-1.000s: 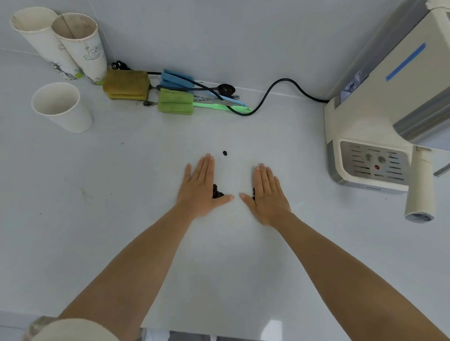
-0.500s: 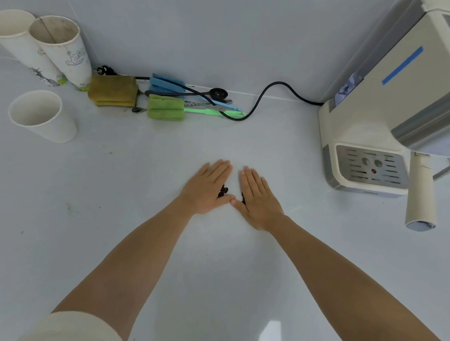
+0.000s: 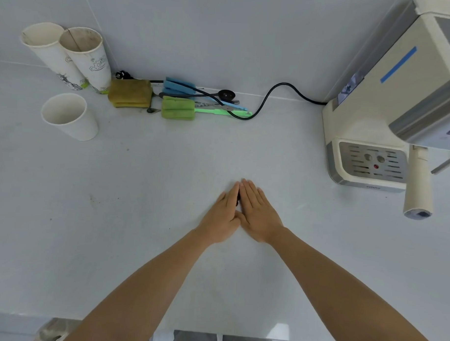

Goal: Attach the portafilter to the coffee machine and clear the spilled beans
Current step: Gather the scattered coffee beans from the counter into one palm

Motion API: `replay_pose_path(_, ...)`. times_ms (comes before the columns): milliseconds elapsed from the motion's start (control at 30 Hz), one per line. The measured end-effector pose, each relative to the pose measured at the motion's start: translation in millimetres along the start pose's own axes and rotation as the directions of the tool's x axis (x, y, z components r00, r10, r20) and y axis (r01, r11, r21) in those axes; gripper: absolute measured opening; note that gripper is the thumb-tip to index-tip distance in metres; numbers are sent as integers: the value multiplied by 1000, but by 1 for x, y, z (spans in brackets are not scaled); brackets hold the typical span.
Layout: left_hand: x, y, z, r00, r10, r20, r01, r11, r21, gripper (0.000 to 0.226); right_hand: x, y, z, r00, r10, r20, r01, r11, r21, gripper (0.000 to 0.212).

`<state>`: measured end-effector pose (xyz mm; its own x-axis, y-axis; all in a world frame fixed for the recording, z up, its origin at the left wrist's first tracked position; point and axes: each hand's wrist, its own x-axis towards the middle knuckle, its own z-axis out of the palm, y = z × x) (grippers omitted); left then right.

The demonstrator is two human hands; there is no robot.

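My left hand (image 3: pixel 223 216) and my right hand (image 3: pixel 258 215) lie flat, palms down, on the white counter, their inner edges and thumbs touching. A few dark coffee beans (image 3: pixel 238 198) show in the narrow gap between the index fingers; any others are hidden under the hands. The cream coffee machine (image 3: pixel 368 119) stands at the right edge. The portafilter's cream handle (image 3: pixel 418 187) sticks out from under the machine's head, over the perforated drip tray (image 3: pixel 372 162). Its basket end is hidden.
A paper cup (image 3: pixel 67 116) stands at the left, two taller cups (image 3: pixel 86 55) behind it against the wall. A brown sponge (image 3: pixel 131 93), green brush (image 3: pixel 179 108), blue brush (image 3: pixel 178 87) and the black power cable (image 3: pixel 272 93) lie along the wall.
Both hands slid toward each other across the counter, from a hand's width apart to touching. The loose beans between them were swept into the gap and are mostly hidden now.
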<state>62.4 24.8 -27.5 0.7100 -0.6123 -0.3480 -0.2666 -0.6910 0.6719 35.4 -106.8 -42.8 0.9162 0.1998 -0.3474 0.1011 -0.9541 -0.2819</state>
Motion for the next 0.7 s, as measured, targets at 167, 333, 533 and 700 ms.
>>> replay_pose_path(167, -13, 14, 7, 996, -88, 25, 91, 927, -363, 83, -5, -16, 5, 1000, 25, 9, -25, 997, -72, 58)
replay_pose_path(333, -22, 19, 4, 990, -135, 29, 130, 843, -522, 85, -9, -18, 6, 1000, 5, 23, -4, 999, -49, 60)
replay_pose_path(533, -33, 9, -14, 903, -425, -58, 164, 469, -868, 52, -15, -15, -3, 996, 9, -89, 4, 989, 145, 101)
replay_pose_path(700, -44, -2, -23, 834, -540, 114, 82, -83, -993, 45, -4, -18, -1, 988, -13, -153, 23, 998, 66, 80)
